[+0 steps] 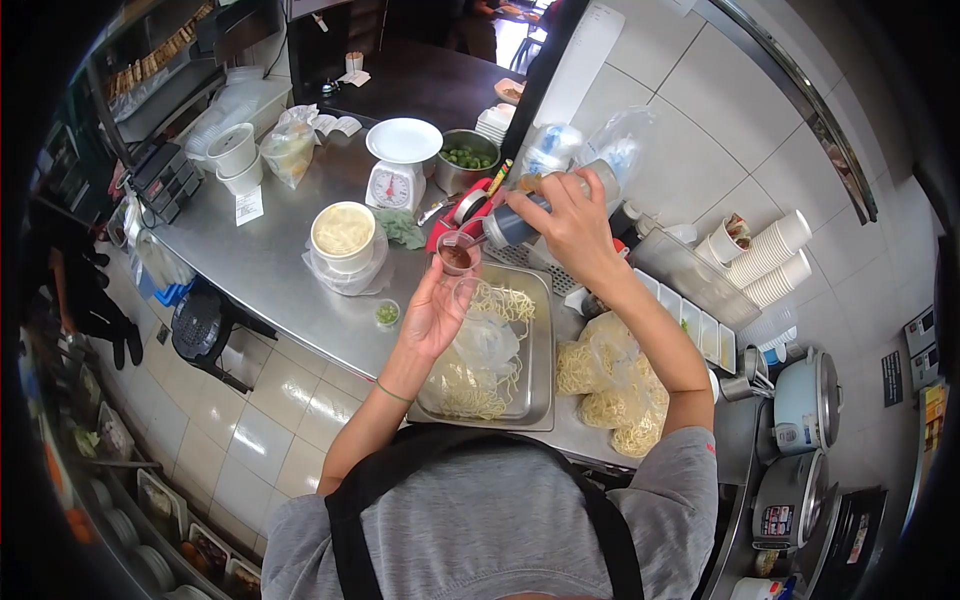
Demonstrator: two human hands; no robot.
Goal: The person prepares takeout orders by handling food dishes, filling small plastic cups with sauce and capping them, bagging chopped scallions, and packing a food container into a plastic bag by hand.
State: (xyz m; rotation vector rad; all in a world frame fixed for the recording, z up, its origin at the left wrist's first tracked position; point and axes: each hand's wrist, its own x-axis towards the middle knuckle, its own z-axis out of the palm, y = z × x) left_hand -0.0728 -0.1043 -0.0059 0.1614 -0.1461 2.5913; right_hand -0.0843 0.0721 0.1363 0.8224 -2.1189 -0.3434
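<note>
My left hand (433, 312) holds up a small clear sauce cup (459, 254) with reddish-brown sauce inside; its clear lid (466, 292) seems to hang from the near side. Tilted in my right hand (578, 222) is a squeeze bottle (512, 222) of dark sauce, its nozzle at the cup's rim. Whether sauce is flowing is too small to tell. Below both hands lies a metal tray (545, 350) with loose noodles (470, 395) and a clear plastic bag (487, 342). A small cup of chopped greens (387, 313) stands left of my left hand.
A white tub (343, 240) in a plastic bag and a kitchen scale (395, 187) stand to the left. Behind sits a metal pot of green vegetables (467, 160). Bagged noodles (615, 385) lie right of the tray, near stacked paper cups (770, 255). Another person (80, 280) stands far left.
</note>
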